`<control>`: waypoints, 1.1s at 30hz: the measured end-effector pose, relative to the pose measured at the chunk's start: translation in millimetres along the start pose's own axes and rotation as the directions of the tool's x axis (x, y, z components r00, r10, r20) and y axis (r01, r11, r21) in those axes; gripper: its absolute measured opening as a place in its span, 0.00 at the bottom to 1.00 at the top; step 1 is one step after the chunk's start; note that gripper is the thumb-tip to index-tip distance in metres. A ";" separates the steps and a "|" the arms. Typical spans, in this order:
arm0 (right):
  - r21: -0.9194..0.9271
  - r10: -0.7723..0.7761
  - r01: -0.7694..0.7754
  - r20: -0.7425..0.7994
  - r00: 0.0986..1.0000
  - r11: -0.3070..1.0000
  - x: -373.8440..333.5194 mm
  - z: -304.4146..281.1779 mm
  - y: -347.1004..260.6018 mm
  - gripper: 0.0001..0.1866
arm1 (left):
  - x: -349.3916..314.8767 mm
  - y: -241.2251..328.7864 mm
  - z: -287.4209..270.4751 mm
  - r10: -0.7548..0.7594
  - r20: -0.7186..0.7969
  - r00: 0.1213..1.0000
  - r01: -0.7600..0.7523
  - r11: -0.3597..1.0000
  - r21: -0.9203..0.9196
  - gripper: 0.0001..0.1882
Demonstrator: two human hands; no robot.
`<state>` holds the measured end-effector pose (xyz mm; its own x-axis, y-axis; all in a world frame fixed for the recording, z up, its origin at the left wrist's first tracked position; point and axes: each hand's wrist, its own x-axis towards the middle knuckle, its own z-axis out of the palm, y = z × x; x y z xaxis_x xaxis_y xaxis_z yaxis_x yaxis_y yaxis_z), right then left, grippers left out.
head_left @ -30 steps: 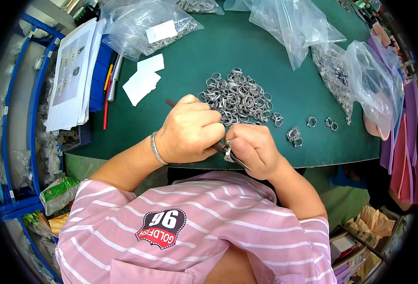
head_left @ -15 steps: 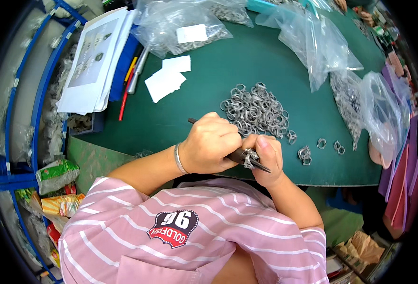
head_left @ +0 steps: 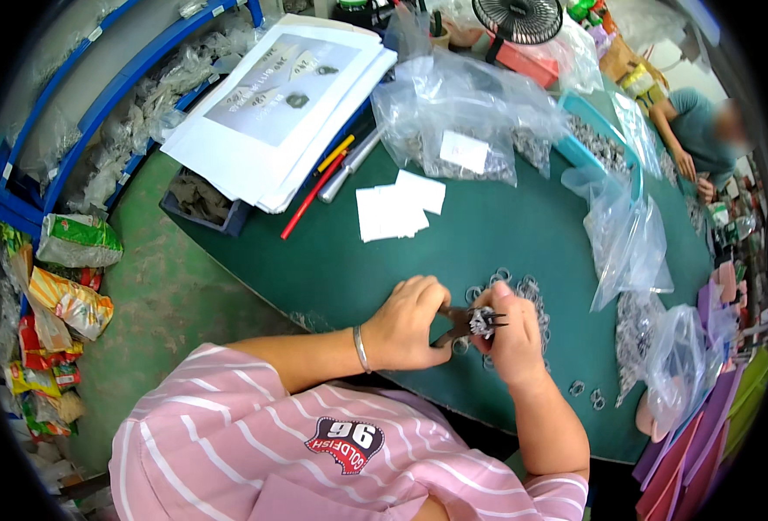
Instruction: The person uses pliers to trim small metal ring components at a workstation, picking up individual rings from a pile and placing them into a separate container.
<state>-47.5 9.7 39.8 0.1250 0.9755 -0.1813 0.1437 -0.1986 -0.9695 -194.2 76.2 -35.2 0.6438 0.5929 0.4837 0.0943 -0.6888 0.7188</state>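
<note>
My left hand (head_left: 406, 328), with a silver bangle (head_left: 360, 349) on its wrist, is closed around the handles of dark pliers (head_left: 459, 325). A gap shows between the handles. My right hand (head_left: 519, 337) pinches a small grey metal ring (head_left: 480, 321) with an ornate top, up against the plier jaws. The thin jaw tips stick out past the ring toward my right fingers; whether they pass through it I cannot tell. Behind and beside my right hand lies a pile of grey metal rings (head_left: 530, 288), partly hidden by both hands. A few loose rings (head_left: 597, 398) lie to the right.
Small white cards (head_left: 393, 211), a red pen (head_left: 313, 198) and stacked papers (head_left: 288, 104) lie at left on the green table (head_left: 314, 269). Bagged parts (head_left: 462, 113), a turquoise tray (head_left: 594, 139) and a black fan (head_left: 518, 17) stand beyond. A co-worker (head_left: 695, 130) sits far right.
The view has swung, bringing the fan, tray and co-worker in. My hands have moved over the near part of the ring pile. The plier handles are spread wider in my left hand.
</note>
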 end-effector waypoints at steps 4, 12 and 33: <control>0.020 0.073 -0.076 0.128 0.989 0.997 33.0 -4.7 -2.8 0.36 | -4.8 -10.2 -22.4 -0.038 -0.080 0.996 0.034 0.998 -0.056 0.19; -0.498 -0.713 0.563 -0.180 0.677 0.660 126.7 -15.1 -94.9 0.06 | 18.2 -35.2 -67.8 -0.214 -0.156 0.964 0.213 0.977 -0.027 0.21; -0.804 -0.453 0.034 -0.299 0.840 0.594 436.9 -23.5 -104.3 0.17 | 24.8 -63.4 -78.7 -0.222 -0.304 0.926 0.163 0.965 -0.206 0.20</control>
<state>15.1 454.4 65.5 0.3334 0.8809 0.3360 0.8788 -0.1613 -0.4490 -244.0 167.4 -29.5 0.3444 0.8289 0.4408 0.0395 -0.4819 0.8753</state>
